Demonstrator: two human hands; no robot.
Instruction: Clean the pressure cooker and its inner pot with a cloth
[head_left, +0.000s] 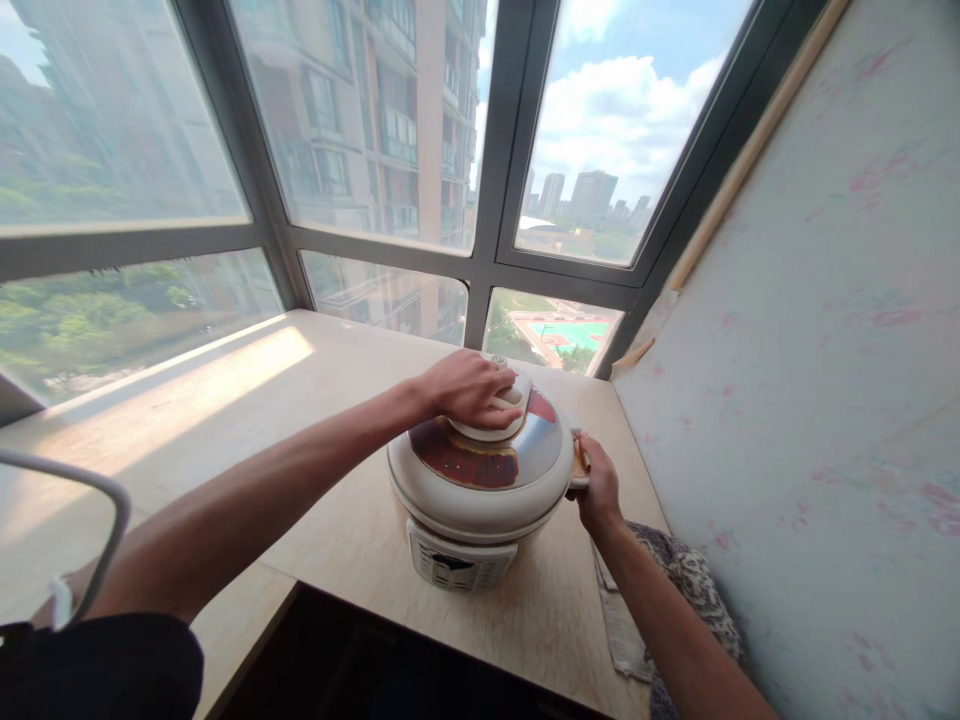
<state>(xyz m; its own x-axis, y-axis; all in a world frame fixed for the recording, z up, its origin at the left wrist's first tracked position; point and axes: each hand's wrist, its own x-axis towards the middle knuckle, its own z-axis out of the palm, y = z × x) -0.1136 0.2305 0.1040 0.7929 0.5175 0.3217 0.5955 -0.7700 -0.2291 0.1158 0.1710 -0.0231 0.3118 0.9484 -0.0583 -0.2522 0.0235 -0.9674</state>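
Note:
A round white electric pressure cooker [480, 515] stands upright on the pale countertop, its control panel [459, 562] facing me. Its lid [431, 450] is on, with a shiny top in brown and silver. My left hand [471, 388] reaches across from the left, its fingers closed around the knob-like lid handle [511, 398] on top. At the cooker's right side, my right hand [600, 487] grips the side handle [579, 462]. Part of each handle is hidden by the fingers.
Large windows [491, 200] with grey frames rise behind the counter [315, 400]. A papered wall [810, 400] bounds the right side. Folded cloth [679, 565] lies by my right forearm. A grey cable [112, 500] curves at the left. A dark opening [360, 660] lies below the counter's front edge.

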